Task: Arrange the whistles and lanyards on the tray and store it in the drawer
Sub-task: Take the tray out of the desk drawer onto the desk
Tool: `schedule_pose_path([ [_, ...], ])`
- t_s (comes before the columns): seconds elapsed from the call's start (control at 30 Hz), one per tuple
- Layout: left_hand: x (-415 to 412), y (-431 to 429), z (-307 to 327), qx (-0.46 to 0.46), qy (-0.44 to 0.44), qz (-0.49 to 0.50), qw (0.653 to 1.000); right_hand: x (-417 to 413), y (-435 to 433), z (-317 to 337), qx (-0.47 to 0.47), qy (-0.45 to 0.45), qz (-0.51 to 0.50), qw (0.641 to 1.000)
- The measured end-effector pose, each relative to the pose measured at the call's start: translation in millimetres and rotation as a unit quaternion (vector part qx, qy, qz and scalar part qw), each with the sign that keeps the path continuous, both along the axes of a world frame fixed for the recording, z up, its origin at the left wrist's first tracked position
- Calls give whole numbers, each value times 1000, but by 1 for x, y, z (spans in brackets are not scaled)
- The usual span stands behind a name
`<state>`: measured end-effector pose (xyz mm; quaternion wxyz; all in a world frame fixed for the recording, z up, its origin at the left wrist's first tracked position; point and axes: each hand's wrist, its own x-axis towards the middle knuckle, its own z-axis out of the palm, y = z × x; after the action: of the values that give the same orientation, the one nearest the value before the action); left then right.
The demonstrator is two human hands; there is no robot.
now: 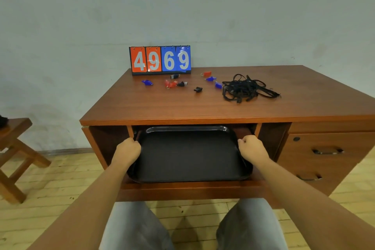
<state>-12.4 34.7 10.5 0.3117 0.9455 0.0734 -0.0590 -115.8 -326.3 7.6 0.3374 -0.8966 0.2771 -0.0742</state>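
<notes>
Tray (188,156) sits in the open drawer (182,187) under the desk (182,105), long axis 9-to-3 o'clock. Your left grip (127,148) curls round its 9 o'clock edge and your right grip (252,147) round its 3 o'clock edge, forearms stretched forward. Whistles (171,84) scattered on the desk at 12; lanyards (245,89) tangled at 1.
</notes>
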Motion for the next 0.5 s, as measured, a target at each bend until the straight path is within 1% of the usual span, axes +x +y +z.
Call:
schedule_pose_path([
  [0.1,-10,10,11,22,6,-9,1000,-22,4,10,17,-11,7,1000],
  [0.2,-28,16,16,-8,-6,-5,1000,-47,7,15,26,-27,5,999],
  [0.3,-41,15,26,-48,-57,-8,997,-60,7,28,34,-70,-6,997],
  [0.4,-37,11,47,-92,-117,-2,989,-55,6,52,28,-106,-19,994],
  [0.5,-17,2,69,-93,-163,4,982,-36,7,73,28,-131,-26,991],
])
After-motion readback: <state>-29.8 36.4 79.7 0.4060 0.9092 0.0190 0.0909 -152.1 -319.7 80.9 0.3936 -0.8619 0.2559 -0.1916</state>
